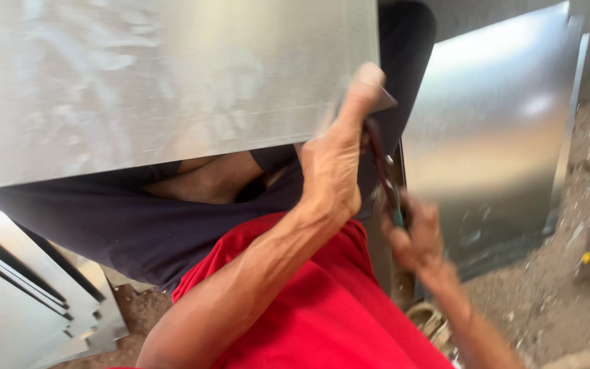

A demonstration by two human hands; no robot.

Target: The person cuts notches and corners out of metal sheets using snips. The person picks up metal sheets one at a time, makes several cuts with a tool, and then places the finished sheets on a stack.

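Nearest the camera is the person's red shirt (322,307), filling the lower middle of the view, with both forearms rising out of it. The right hand (414,236) sits low and to the right, clenched round the handles of a pair of tin snips (385,174); the handle ends show a bit of green-blue just above the fist, and the dark blades run up and away toward the sheet edge. The picture is blurred there, so whether the blades are biting the metal cannot be told.

Just beyond, the left hand (339,154) reaches up, fingers stretched, pinching the lower right corner of a large galvanised metal sheet (158,75). That sheet lies across the person's lap, over dark navy shorts (104,219), and covers most of the upper left of the view; a bare knee or thigh shows under its lower edge.

At lower left, a stack of cut metal sheets (15,294) lies with stepped edges on the dirt floor (548,301). Farther off, to the right, another shiny metal sheet (493,137) stands tilted on the floor, which is gritty and strewn with small bits of debris around it.
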